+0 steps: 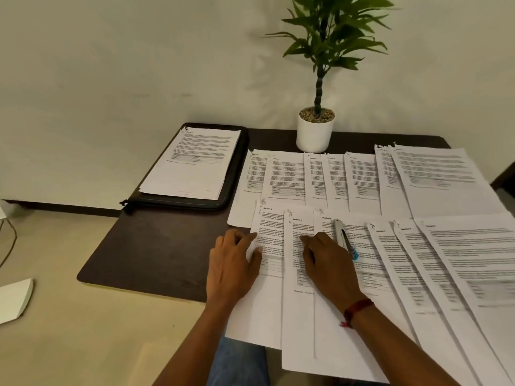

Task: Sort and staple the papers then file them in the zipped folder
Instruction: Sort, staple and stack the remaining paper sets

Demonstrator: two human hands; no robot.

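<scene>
Right hand, grip flat, presses Section 4 sheet just left of stapler. Left hand, further left, grip pinching Section 3 sheet edge.

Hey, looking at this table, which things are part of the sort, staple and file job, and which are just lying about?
For the job: spread papers, stapler lying on them, black zipped folder, paper stack on the folder.
Just lying about: potted plant, white object on the floor.
</scene>
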